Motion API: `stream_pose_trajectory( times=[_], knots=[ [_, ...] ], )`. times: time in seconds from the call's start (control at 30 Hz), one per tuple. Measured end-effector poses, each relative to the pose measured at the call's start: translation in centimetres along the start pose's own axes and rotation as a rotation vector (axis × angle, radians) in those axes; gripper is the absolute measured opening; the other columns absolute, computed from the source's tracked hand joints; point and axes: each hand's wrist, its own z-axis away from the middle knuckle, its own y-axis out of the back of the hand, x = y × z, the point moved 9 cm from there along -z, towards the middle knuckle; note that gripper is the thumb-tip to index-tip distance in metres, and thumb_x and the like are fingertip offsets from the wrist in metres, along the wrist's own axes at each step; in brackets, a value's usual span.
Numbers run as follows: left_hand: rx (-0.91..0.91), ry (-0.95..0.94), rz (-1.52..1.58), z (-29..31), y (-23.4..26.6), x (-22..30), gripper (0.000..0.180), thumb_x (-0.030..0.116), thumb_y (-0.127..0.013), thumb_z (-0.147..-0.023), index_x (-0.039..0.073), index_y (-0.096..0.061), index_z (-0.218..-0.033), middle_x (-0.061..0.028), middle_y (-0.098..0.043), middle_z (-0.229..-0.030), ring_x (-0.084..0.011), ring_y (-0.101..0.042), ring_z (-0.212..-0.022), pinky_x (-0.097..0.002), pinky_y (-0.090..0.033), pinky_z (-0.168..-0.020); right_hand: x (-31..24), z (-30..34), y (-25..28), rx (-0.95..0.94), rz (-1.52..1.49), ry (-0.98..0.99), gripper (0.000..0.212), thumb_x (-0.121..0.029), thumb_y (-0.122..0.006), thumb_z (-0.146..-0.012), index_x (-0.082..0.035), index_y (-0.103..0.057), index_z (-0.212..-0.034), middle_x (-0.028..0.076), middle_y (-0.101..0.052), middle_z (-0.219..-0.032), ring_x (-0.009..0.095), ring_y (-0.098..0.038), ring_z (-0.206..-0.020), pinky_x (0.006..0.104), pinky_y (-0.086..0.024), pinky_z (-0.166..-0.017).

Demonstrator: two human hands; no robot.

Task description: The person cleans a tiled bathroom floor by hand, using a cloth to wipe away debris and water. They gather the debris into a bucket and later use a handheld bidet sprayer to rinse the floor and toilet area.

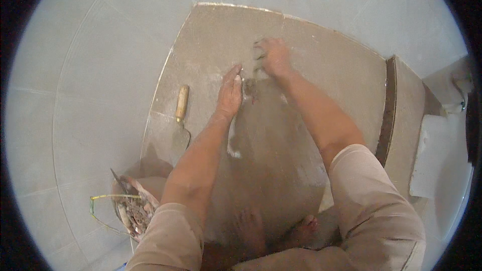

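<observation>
While the left hand (231, 92) lies flat along one side of a small dark clump of wet debris (249, 86), the right hand (275, 58) arches just beyond it.

On the beige tiled floor (331, 65), the clump sits between the hands, just beside the left thumb, at the top of a darker, damp-looking patch (273, 135); the left fingers are straight and held together, the right fingers bent and blurred, and I cannot tell whether they pinch anything. A pointing trowel (183, 101) with a wooden handle lies left of the left forearm, its blade partly hidden by that arm; nearer the body, at lower left, a bucket (118, 214) with a yellow-green handle (108, 196) holds rubble (136, 214), and bare feet (249, 225) show at the bottom.
</observation>
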Motion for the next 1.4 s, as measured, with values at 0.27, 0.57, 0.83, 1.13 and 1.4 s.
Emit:
stream_pose_trajectory(
  times=[0.27,0.57,0.83,1.13,1.4],
  knots=[
    [-0.031,-0.114,-0.186,4.8,5.6,4.8,0.053,0.028,-0.043,-0.108,0.005,-0.039,-0.156,-0.0187,-0.04,-0.162,-0.0357,-0.036,-0.151,-0.0429,-0.025,-0.125,0.7,9.7,3.9,0.086,-0.306,-0.243,0.058,-0.004,-0.069,-0.073,-0.017,-0.07,-0.129,0.013,-0.065,-0.135,0.037,-0.056,-0.129,0.0495,-0.038,-0.115],
    [-0.009,0.002,-0.528,14.3,25.2,14.4,0.029,0.012,-0.057,-0.101,0.001,-0.063,-0.127,-0.0163,-0.066,-0.132,-0.0311,-0.061,-0.127,-0.0396,-0.043,-0.112,-2.4,18.0,12.8,0.155,-0.32,-0.489,0.057,-0.004,-0.059,-0.087,-0.013,-0.062,-0.142,0.021,-0.058,-0.143,0.036,-0.053,-0.134,0.0495,-0.038,-0.116],
    [0.702,0.072,-0.88,37.4,40.0,17.2,0.029,0.0,-0.058,-0.095,0.0,-0.064,-0.124,-0.0204,-0.063,-0.132,-0.0349,-0.058,-0.128,-0.044,-0.043,-0.111,-11.4,17.2,1.2,-0.01,0.142,0.083,0.07,-0.022,-0.075,-0.083,-0.023,-0.052,-0.15,0.017,-0.042,-0.16,0.037,-0.044,-0.142,0.0522,-0.041,-0.113],
    [0.775,0.258,-0.942,45.9,38.7,13.9,0.078,0.009,-0.064,-0.095,-0.001,-0.022,-0.16,-0.0286,-0.028,-0.161,-0.0434,-0.026,-0.152,-0.0521,-0.023,-0.125,-33.4,8.0,-8.4,-0.466,0.06,0.415,0.042,-0.017,-0.052,-0.098,-0.012,-0.061,-0.138,0.01,-0.046,-0.158,0.037,-0.036,-0.15,0.0557,-0.037,-0.116],
    [0.656,0.296,-0.856,42.9,45.4,10.3,0.055,0.018,-0.07,-0.092,0.001,-0.056,-0.142,-0.0254,-0.058,-0.137,-0.0405,-0.055,-0.129,-0.048,-0.043,-0.109,-27.3,15.7,-1.4,-0.426,0.211,0.369,0.028,-0.02,-0.057,-0.098,-0.004,-0.065,-0.12,0.016,-0.066,-0.123,0.039,-0.056,-0.127,0.0527,-0.046,-0.099]
  ],
)
